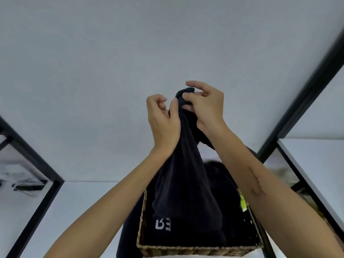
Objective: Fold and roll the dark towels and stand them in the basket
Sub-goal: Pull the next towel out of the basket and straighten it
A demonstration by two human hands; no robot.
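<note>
Black terry cloth fills the middle of the view: a dark towel (183,175) hangs lengthwise in the air, held up in front of a pale grey wall (111,53). Both bare hands grip its top end, close together. The left hand (163,121) has its thumb and curled fingers pinching one side of the bunched top edge. The right hand (205,107) pinches the other side between thumb and forefinger, its remaining fingers loosely curled above the cloth.

The towel's lower end droops into a rectangular woven wicker basket (197,249) that stands on a white shelf (74,211) framed by black metal bars (37,198). White letters (162,224) show on dark fabric near the basket's left side; whether they belong to the held towel or to another piece beneath is hard to tell. More dark cloth (229,211) lies heaped in the basket, and some spills over its left wall. A bright yellow-green scrap (243,202) shows at the right rim.

This looks like the very start of one towel's turn: it is lifted out and not yet folded. Next, the hands would probably need to move apart along the top edge to find the corners and spread the cloth flat, ready for a first fold.
</note>
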